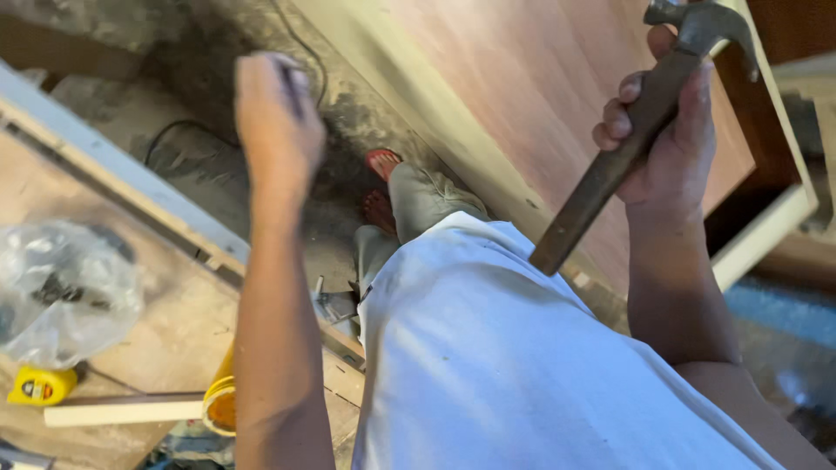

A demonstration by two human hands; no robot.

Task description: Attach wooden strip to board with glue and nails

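The floor (218,165) in the upper left of the frame is rough, dusty concrete with a dark cable lying across it. A large reddish-brown plywood panel (540,96) with a pale painted edge runs diagonally across the upper middle and right of the frame. Along the left side, a plywood tabletop (165,331) with a light-painted rail at its edge carries the loose items.

On the tabletop at mid left sits a crumpled clear plastic bag (65,292) holding small dark pieces, too blurred to name. Below it, at the lower left, lies a yellow tape measure (39,386), and beside that a pale wooden strip (122,409) ends at a yellow roll (222,400) partly hidden behind the person's forearm.

The right hand (666,130), in the upper right of the frame, has its fingers wrapped tight around the wooden handle of a claw hammer (627,144), whose metal head points to the top edge above the panel. The left hand (274,113), raised in the upper middle left, is motion-blurred; its fingers look curled in, and I cannot tell whether they pinch anything.
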